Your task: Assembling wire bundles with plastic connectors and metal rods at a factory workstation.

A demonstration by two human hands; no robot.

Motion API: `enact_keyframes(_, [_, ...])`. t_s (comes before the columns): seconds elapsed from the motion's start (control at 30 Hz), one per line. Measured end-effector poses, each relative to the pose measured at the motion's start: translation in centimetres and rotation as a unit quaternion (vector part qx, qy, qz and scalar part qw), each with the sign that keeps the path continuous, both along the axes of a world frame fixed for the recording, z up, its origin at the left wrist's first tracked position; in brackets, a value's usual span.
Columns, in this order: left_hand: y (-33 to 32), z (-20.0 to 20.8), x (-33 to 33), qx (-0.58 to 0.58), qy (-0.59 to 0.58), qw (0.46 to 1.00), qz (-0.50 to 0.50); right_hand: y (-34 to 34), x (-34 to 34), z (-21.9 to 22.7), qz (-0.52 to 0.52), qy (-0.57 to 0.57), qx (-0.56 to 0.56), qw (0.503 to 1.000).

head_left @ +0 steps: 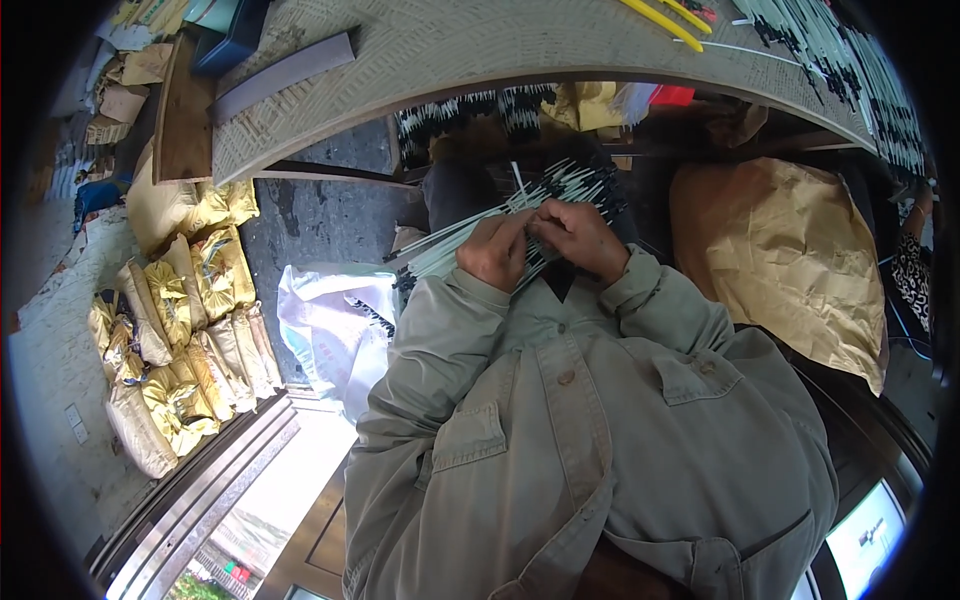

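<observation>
A loose bundle of thin white sticks with black ends [440, 252] lies across my lap. My left hand [497, 248] is over the bundle with its fingers curled closed. A single thin white stick [518, 180] rises from its fingertips at a different angle from the rest. Right beside it, my right hand [583, 238] is closed too, its fingertips meeting those of the left. Whatever is pinched between the two hands is mostly hidden by the fingers. A small dark pointed piece [560, 282] shows just below my right hand.
Ahead stands a patterned table [430, 45] bearing more black-tipped sticks [845, 60] and a yellow-handled tool [665, 22]. A white plastic bag [340, 325] stands left, with several yellow packages [190, 330] beyond. A large brown paper sack [785, 250] is at my right; another person's arm [915, 225] shows past it.
</observation>
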State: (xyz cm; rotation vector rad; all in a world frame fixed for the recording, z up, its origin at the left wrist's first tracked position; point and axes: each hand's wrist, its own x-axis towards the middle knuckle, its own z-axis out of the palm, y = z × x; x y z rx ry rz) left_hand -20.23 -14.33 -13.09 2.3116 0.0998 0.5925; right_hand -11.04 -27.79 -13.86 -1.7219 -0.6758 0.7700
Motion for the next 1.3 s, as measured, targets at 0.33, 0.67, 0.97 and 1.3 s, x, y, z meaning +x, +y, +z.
enact_keyframes(0.33, [0.4, -0.5, 0.4, -0.097, 0.059, 0.994, -0.007, 0.0, -0.2, 1.0, -0.022, 0.132, 0.010, 0.991])
enact_keyframes(0.67, [1.7, 0.3, 0.7, -0.069, 0.163, 0.981, -0.082, 0.0, -0.1, 0.9, -0.064, 0.162, 0.019, 0.984])
enact_keyframes(0.97, [0.4, 1.2, 0.5, 0.016, 0.226, 0.974, 0.020, 0.0, 0.2, 1.1, -0.054, 0.141, 0.005, 0.988])
enact_keyframes(1.3, [0.7, 0.1, 0.1, 0.003, 0.216, 0.976, 0.021, -0.2, 0.0, -0.1, -0.012, 0.039, 0.019, 0.999])
